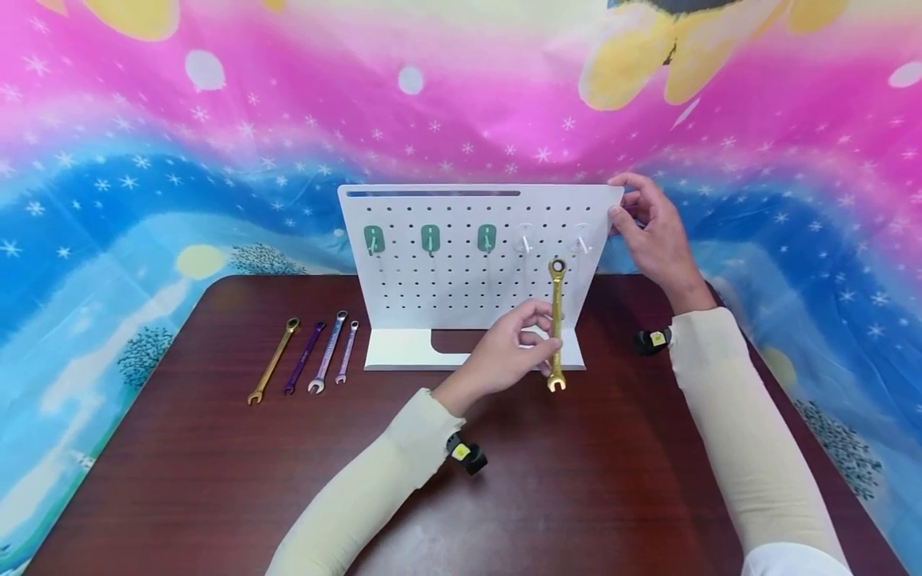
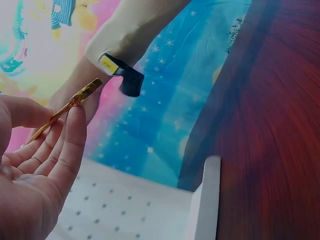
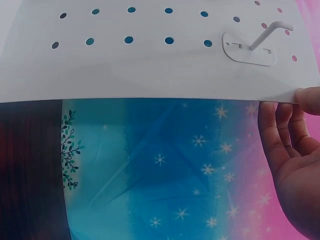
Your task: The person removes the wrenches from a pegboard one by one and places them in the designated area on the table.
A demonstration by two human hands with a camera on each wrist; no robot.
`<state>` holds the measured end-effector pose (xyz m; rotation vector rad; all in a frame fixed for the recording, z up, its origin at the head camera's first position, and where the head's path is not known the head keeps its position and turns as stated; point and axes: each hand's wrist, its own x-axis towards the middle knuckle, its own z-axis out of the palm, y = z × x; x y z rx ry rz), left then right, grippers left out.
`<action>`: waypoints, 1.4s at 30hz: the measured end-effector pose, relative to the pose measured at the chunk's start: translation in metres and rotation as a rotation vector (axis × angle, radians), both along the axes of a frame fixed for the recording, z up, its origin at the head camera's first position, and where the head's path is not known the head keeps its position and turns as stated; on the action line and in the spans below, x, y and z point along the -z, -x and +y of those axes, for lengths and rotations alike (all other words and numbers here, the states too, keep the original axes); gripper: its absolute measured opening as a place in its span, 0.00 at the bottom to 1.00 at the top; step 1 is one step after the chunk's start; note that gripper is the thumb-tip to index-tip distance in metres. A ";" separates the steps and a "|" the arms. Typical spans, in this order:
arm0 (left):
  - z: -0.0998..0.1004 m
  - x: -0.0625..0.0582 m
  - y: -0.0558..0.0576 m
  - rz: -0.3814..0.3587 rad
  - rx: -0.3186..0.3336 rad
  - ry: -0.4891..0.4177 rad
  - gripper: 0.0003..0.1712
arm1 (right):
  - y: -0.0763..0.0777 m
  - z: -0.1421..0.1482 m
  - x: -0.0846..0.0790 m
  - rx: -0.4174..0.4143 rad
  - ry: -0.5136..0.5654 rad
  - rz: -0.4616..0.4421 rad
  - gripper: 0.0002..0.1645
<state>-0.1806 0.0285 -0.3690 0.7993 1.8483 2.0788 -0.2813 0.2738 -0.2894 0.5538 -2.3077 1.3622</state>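
Note:
In the head view my left hand (image 1: 515, 344) holds a gold combination wrench (image 1: 557, 312) upright in front of the pegboard's lower right part, ring end up and open end down. The left wrist view shows the wrench (image 2: 67, 107) pinched between thumb and fingers. My right hand (image 1: 655, 236) grips the upper right corner of the white pegboard (image 1: 461, 276). In the right wrist view the thumb lies on the board's front face, the fingers behind its edge. On the board is a row of hooks: three green ones (image 1: 430, 238) and two white ones (image 1: 582, 240), with nothing hanging from them.
Left of the pegboard on the brown table (image 1: 216, 480) lie several more wrenches: a gold one (image 1: 274, 362), a purple one (image 1: 305, 358), a silver-blue one (image 1: 327, 352) and a small pale one (image 1: 347, 352). A patterned cloth (image 1: 288, 120) hangs behind the table.

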 end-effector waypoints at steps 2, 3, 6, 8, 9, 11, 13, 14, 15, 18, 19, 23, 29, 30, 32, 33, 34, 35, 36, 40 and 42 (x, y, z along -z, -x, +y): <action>-0.014 0.001 -0.004 0.013 -0.009 0.022 0.17 | 0.000 0.000 0.000 0.002 -0.006 -0.007 0.25; -0.021 0.002 -0.005 0.023 -0.017 0.036 0.16 | 0.000 0.000 0.000 -0.001 -0.003 -0.008 0.25; -0.041 0.002 -0.011 0.048 -0.033 0.085 0.13 | 0.001 0.001 0.001 -0.001 -0.001 -0.006 0.26; -0.054 0.002 -0.014 0.051 -0.040 0.110 0.12 | 0.001 0.001 0.001 0.005 -0.005 -0.008 0.26; -0.060 0.002 -0.015 0.055 -0.044 0.121 0.11 | 0.001 0.001 0.001 0.007 -0.007 -0.009 0.26; -0.071 0.003 -0.018 0.058 -0.053 0.138 0.11 | 0.001 0.001 0.002 0.008 -0.008 -0.011 0.26; -0.082 0.004 -0.020 0.066 -0.074 0.159 0.10 | 0.001 0.001 0.002 0.009 -0.011 -0.012 0.27; -0.087 0.005 -0.021 0.072 -0.093 0.172 0.10 | 0.001 0.002 0.003 0.007 -0.011 -0.012 0.27; -0.092 0.006 -0.021 0.076 -0.113 0.186 0.10 | 0.001 0.002 0.003 0.006 -0.008 -0.013 0.26; -0.107 0.009 -0.024 0.087 -0.183 0.230 0.07 | 0.000 0.004 0.003 0.008 -0.007 -0.014 0.26; -0.112 0.009 -0.024 0.089 -0.205 0.243 0.06 | 0.000 0.004 0.003 0.009 -0.008 -0.013 0.26; -0.135 0.010 -0.026 0.076 -0.275 0.293 0.05 | -0.001 0.003 0.002 0.010 -0.012 -0.014 0.26; -0.172 0.010 -0.029 0.076 -0.345 0.397 0.07 | -0.001 0.001 0.001 -0.002 -0.011 -0.011 0.26; -0.179 0.011 -0.030 0.076 -0.357 0.410 0.08 | -0.001 0.000 0.001 -0.001 -0.013 -0.011 0.26; -0.192 0.012 -0.032 0.077 -0.387 0.444 0.08 | -0.001 0.000 0.002 0.002 -0.017 -0.013 0.26; -0.199 0.012 -0.033 0.078 -0.404 0.459 0.09 | -0.001 0.000 0.002 0.003 -0.018 -0.014 0.26; -0.206 0.013 -0.034 0.077 -0.419 0.472 0.09 | 0.000 0.000 0.002 0.003 -0.019 -0.013 0.26; -0.212 0.013 -0.035 0.073 -0.435 0.485 0.09 | 0.000 0.000 0.002 0.002 -0.020 -0.010 0.26; -0.218 0.014 -0.035 0.074 -0.455 0.505 0.09 | 0.000 0.000 0.002 0.002 -0.020 -0.007 0.26; -0.242 0.017 -0.035 0.085 -0.502 0.541 0.10 | 0.000 0.000 0.003 0.002 -0.021 0.003 0.25; -0.255 0.018 -0.034 0.090 -0.528 0.570 0.10 | 0.000 0.001 0.003 -0.007 -0.018 0.002 0.25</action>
